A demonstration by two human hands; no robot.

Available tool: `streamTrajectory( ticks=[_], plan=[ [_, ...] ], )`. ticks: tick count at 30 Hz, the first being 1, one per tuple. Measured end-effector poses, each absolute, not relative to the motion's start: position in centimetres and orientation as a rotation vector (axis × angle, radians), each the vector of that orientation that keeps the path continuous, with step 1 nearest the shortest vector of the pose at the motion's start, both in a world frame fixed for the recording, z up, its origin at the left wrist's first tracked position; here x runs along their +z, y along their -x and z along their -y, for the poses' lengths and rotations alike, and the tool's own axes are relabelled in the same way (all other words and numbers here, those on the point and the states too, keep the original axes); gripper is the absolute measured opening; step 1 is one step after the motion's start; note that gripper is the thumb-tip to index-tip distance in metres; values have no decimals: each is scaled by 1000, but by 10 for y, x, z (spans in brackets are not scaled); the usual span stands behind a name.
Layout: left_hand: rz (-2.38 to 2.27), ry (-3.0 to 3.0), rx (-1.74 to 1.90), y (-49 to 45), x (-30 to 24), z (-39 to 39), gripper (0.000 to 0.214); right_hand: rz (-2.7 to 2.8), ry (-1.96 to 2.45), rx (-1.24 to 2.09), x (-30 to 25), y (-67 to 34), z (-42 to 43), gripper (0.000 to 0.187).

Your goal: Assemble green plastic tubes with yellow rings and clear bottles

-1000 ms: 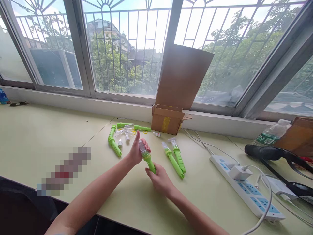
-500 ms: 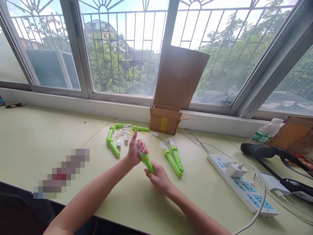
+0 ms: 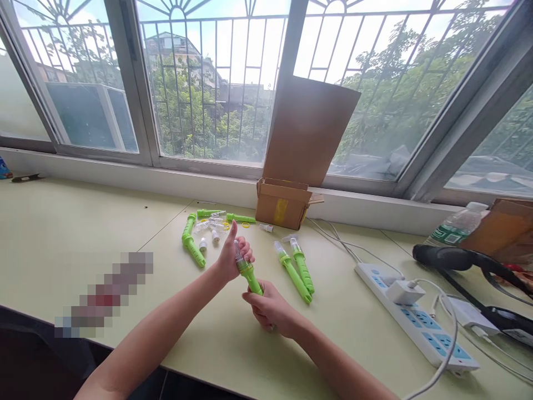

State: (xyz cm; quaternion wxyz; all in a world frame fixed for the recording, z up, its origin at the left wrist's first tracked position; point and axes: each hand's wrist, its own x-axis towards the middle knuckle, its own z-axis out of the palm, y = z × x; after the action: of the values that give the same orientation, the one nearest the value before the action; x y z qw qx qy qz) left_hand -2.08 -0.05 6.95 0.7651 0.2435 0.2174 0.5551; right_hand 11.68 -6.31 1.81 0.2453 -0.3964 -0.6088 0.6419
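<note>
My left hand (image 3: 228,262) is closed around the upper part of a green stick with a clear tip (image 3: 251,278), its thumb pointing up. Closed on the lower green end is my right hand (image 3: 277,311); its palm hides that end. Two similar clear-tipped sticks, one nearer (image 3: 295,279) and one behind it (image 3: 303,268), lie right of my hands. Beyond my left hand are loose green handles (image 3: 194,253), clear tips (image 3: 215,222), small white-and-clear pieces (image 3: 203,245) and yellow rings (image 3: 245,225).
A small cardboard box (image 3: 283,205) stands by the windowsill. On the right are a white power strip (image 3: 416,319) with plugged-in cables, a plastic bottle (image 3: 460,225) and a black strapped object (image 3: 453,258). A pixelated patch covers something at left.
My right hand's fingers have shifted around the stick's lower end and now curl beneath it. My left hand keeps its hold with the thumb raised. The view has moved slightly.
</note>
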Motion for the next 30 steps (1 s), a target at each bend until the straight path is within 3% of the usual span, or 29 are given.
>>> streamTrajectory(
  ticks=[2,5,8,11,25,30],
  plan=[
    [-471,-550,1200,21,69,0,63,1737,1134,1633,17,-114,63,20],
    [-478,-587,1230,20,69,0,62,1871,1255,986,11,-114,60,25],
    [-481,-595,1320,18,69,2,59,1992,1482,486,5,-118,55,16],
    [-454,-585,1352,17,69,4,61,2077,1612,219,0,-122,52,10],
    [-422,-569,1278,24,64,-2,59,2096,1587,319,2,-118,54,6],
    [-388,-572,1238,27,66,-1,60,2062,1421,536,5,-116,57,15]
  ],
)
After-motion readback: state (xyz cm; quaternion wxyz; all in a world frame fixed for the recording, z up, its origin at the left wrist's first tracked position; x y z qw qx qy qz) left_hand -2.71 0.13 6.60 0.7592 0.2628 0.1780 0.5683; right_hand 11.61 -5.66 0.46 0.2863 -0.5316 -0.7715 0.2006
